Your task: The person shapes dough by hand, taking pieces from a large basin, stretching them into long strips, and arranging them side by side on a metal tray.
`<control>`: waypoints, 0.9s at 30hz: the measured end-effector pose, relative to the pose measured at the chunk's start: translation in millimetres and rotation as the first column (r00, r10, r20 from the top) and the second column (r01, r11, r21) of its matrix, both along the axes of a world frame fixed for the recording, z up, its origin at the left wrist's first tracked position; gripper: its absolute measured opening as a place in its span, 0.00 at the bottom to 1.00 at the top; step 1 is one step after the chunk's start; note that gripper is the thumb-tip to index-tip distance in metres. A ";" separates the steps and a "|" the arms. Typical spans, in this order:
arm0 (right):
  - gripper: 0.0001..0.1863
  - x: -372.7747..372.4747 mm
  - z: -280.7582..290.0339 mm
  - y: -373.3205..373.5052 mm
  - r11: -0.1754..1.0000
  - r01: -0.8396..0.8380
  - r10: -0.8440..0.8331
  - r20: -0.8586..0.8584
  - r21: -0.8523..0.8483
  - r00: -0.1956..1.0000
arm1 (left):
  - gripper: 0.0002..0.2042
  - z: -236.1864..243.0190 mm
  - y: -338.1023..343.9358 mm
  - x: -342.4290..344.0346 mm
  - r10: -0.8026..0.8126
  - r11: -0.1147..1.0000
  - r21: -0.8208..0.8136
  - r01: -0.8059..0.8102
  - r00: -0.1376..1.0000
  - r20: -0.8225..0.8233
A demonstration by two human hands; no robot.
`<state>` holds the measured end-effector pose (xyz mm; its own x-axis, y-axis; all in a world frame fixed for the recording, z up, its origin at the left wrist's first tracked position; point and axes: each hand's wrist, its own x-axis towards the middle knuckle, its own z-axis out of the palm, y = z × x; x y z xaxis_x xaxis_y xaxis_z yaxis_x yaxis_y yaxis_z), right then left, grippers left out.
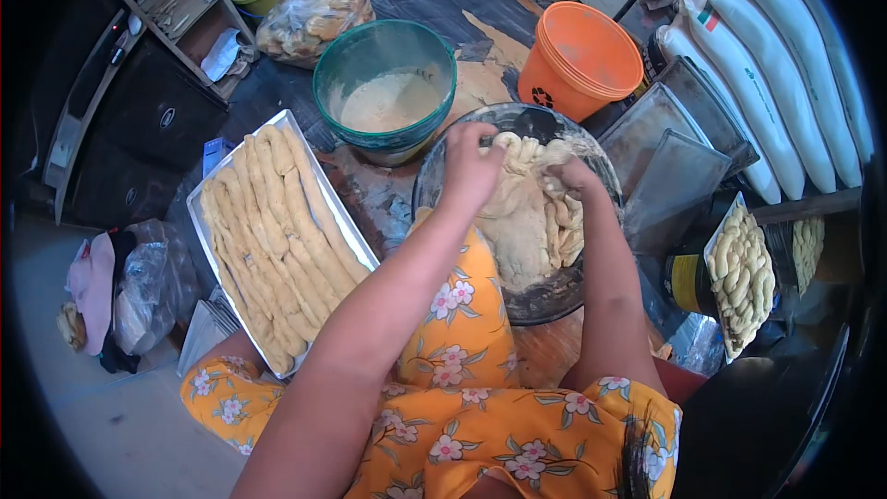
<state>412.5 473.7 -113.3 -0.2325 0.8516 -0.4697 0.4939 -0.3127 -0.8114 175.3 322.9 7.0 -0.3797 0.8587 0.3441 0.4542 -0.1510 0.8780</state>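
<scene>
A wide dark basin [605,159] in front of me holds a mass of pale dough [517,231], with twisted strands [565,222] along its right side. Over the far left part of the basin, my left hand [473,164] is closed on a piece of dough beside a twisted end. On the far right part, my right hand [577,176] has its fingers curled round dough, its fingertips partly hidden. To the left, a white-rimmed tray [205,233] bears several long dough ropes [273,222] laid side by side.
Beyond the basin stand a green bucket [333,120] with pale flour and an orange bucket [582,55]. A clear bag of dough-coloured pieces [314,18] lies behind. On the right are a tray of braided dough [741,268], leaning metal trays [670,176] and stacked white sacks [776,74].
</scene>
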 end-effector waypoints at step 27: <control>0.23 -118.4 -171.7 -122.5 0.957 0.062 -0.221 0.572 0.285 0.790 | 0.10 -13.3 -2.7 -24.0 -0.002 0.987 -0.157 -0.014 0.994 -0.105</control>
